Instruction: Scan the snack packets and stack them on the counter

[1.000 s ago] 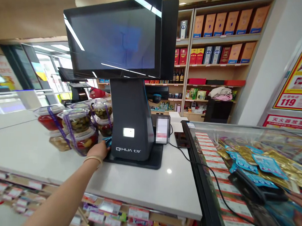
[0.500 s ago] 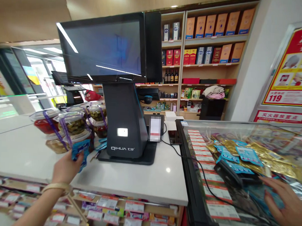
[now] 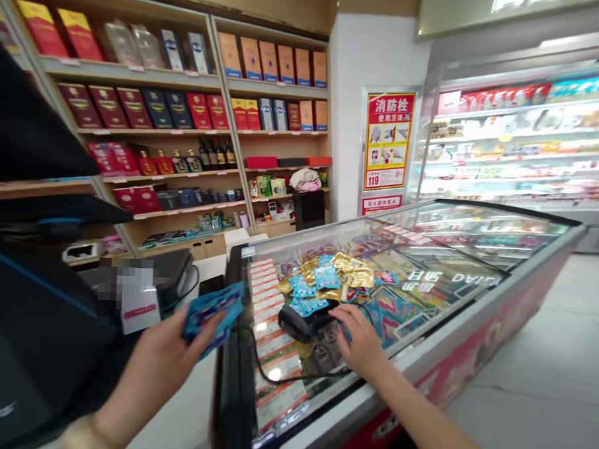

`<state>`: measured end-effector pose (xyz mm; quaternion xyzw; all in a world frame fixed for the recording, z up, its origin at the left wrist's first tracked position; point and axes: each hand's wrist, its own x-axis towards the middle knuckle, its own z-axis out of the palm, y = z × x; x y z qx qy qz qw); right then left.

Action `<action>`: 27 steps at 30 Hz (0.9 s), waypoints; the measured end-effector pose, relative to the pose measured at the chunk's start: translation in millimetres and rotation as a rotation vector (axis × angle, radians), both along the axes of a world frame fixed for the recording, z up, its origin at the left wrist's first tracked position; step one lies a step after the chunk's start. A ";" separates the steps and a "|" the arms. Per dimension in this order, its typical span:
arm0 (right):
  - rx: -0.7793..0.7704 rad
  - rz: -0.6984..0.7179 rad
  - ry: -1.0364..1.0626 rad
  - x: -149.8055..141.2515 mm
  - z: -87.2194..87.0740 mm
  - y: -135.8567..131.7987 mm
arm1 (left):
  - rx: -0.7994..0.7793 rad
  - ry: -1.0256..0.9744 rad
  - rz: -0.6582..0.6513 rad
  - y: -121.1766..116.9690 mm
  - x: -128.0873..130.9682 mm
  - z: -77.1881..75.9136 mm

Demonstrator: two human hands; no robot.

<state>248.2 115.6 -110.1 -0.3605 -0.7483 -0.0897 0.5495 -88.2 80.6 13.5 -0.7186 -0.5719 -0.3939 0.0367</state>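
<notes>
My left hand (image 3: 167, 351) is closed on a small blue snack packet (image 3: 213, 317), held up beside the left edge of the glass-topped freezer (image 3: 398, 341). My right hand (image 3: 361, 343) is over the freezer glass, its fingers apart and slightly bent. The fingertips are right at the near end of a black handheld barcode scanner (image 3: 298, 324), which lies on the glass; whether they touch it I cannot make out. Just beyond the scanner is a loose pile of blue packets (image 3: 325, 276) and gold packets (image 3: 359, 273).
At left stands a dark checkout terminal (image 3: 27, 332) on the white counter (image 3: 177, 398). The scanner's black cable (image 3: 283, 380) loops over price labels on the freezer. Shelves of boxed goods (image 3: 165, 109) line the back wall, and a lit display fridge (image 3: 521, 141) is at far right.
The view has swung right, from the counter to the freezer. My left hand has carried the blue packet from beside the stacked jars past the terminal to the freezer's edge. The right hand stays near the scanner.
</notes>
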 end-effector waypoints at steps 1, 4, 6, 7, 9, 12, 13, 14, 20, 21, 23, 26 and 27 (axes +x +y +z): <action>-0.005 0.006 0.031 0.0 0.3 -0.7 | -0.025 0.040 -0.088 21.4 33.2 0.6; -0.037 0.028 0.100 0.2 0.5 -3.1 | -0.047 0.235 -0.308 80.5 121.7 -2.9; -0.065 0.050 0.118 0.4 0.8 -4.6 | -0.074 0.395 -0.335 112.1 168.4 -8.8; -0.074 0.061 0.120 0.4 1.1 -5.3 | -0.083 0.474 -0.332 124.7 187.8 -12.1; -0.080 0.081 0.123 0.6 1.9 -6.8 | -0.101 0.619 -0.319 143.0 218.9 -18.4; -0.076 0.104 0.130 0.6 3.5 -9.0 | -0.180 0.756 -0.297 156.0 247.7 -25.9; -0.074 0.108 0.133 0.5 3.9 -9.6 | -0.241 0.772 -0.277 157.6 253.1 -27.8; -0.074 0.109 0.136 0.4 4.2 -10.0 | -0.313 0.772 -0.253 158.1 256.6 -29.5; -0.113 0.107 0.151 0.3 2.1 -8.6 | -0.398 0.536 -0.228 135.8 244.0 -31.9; -0.126 0.102 0.149 0.5 1.2 -8.0 | -0.326 0.461 -0.259 124.8 236.0 -30.1; -0.150 0.084 0.134 0.9 -1.3 -6.8 | -0.151 0.308 -0.342 94.0 213.5 -24.9; -0.167 0.051 0.093 2.2 -6.4 -5.1 | 0.097 0.177 -0.401 30.0 158.6 -19.6; -0.173 0.039 0.077 2.8 -8.5 -4.5 | 0.165 0.171 -0.389 6.9 133.2 -20.8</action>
